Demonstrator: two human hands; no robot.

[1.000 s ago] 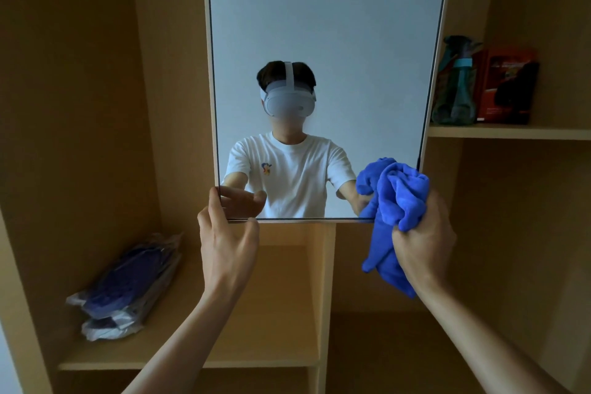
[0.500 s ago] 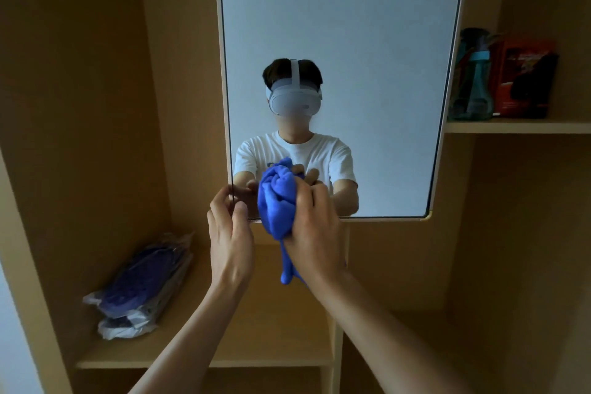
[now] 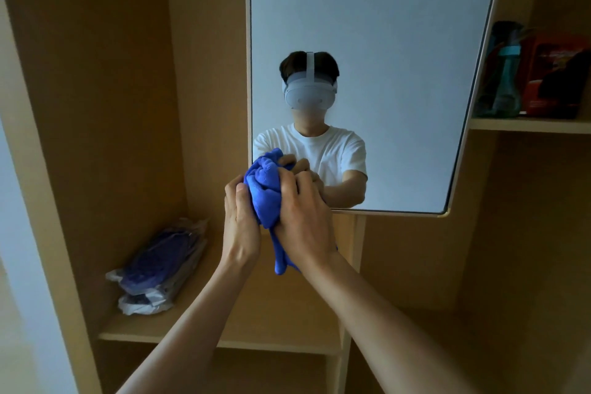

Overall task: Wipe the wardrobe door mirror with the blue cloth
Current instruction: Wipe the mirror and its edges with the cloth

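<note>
The right hand (image 3: pixel 303 217) grips the bunched blue cloth (image 3: pixel 265 192) at the lower left corner of the mirror (image 3: pixel 367 25), the left hand (image 3: pixel 241 224) clasping that edge beside it; the glass stretches up and rightward.

The mirror (image 3: pixel 383 25) runs off the top edge, the blue cloth (image 3: pixel 265 195) and right hand (image 3: pixel 303 221) hide its lower left corner and the fingertips of the left hand (image 3: pixel 240 224), and the dim red box (image 3: pixel 556 73) is cut off at the right.
</note>
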